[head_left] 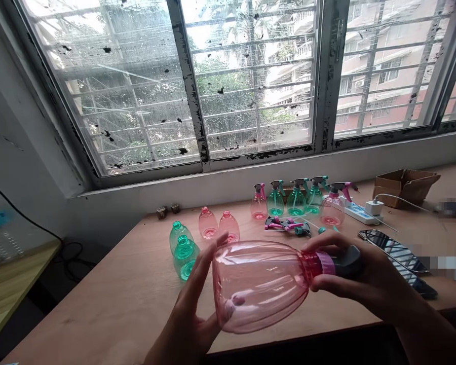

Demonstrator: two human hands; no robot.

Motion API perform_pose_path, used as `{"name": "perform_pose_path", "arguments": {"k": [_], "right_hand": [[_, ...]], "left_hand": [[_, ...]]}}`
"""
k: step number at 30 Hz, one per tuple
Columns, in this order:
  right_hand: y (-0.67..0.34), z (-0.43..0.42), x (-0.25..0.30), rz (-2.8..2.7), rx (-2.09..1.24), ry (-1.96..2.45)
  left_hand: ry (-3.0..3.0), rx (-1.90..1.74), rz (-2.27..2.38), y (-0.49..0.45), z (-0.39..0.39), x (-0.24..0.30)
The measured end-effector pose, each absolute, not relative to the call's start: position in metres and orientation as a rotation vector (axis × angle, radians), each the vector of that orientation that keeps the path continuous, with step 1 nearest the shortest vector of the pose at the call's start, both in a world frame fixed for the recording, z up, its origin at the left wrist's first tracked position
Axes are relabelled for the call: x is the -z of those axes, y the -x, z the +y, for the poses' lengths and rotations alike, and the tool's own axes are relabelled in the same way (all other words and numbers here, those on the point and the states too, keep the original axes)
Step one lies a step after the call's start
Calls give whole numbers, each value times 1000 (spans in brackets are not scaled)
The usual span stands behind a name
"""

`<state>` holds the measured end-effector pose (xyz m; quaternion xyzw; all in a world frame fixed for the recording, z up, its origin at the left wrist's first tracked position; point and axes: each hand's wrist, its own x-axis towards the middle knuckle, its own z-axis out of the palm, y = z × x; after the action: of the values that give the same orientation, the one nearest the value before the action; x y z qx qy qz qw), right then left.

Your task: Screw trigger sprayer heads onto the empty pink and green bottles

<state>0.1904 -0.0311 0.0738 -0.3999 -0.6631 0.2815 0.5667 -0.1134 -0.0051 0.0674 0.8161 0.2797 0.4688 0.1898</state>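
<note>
A clear pink spray bottle point(262, 284) lies sideways in the air above the near table edge, held between both hands. My left hand point(195, 309) grips its base, fingers on the far side and thumb below. Around the neck, at the pink collar and dark grey spray head point(349, 261), my right hand point(368, 276) is closed. No tube shows inside the bottle. Beyond it stand two pink bottles point(207, 223) without heads and two green bottles point(185, 256), also headless. Loose spray heads point(287, 225) in pink, grey and green lie in a pile behind my right hand.
Several spray bottles with heads fitted point(297, 198) stand along the wall below the window. To the right are a white power strip point(359, 210) with a plugged charger, an opened cardboard box point(403, 188) and dark phones point(395, 251). The wooden table point(137, 304) ends at the left.
</note>
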Motion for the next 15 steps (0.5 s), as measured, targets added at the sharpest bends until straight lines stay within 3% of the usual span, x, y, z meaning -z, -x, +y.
{"name": "perform_pose_path", "arguments": {"k": [15], "right_hand": [[-189, -30, -75, -1587, -652, 931]], "left_hand": [[-2220, -1160, 819, 123, -11, -73]]}}
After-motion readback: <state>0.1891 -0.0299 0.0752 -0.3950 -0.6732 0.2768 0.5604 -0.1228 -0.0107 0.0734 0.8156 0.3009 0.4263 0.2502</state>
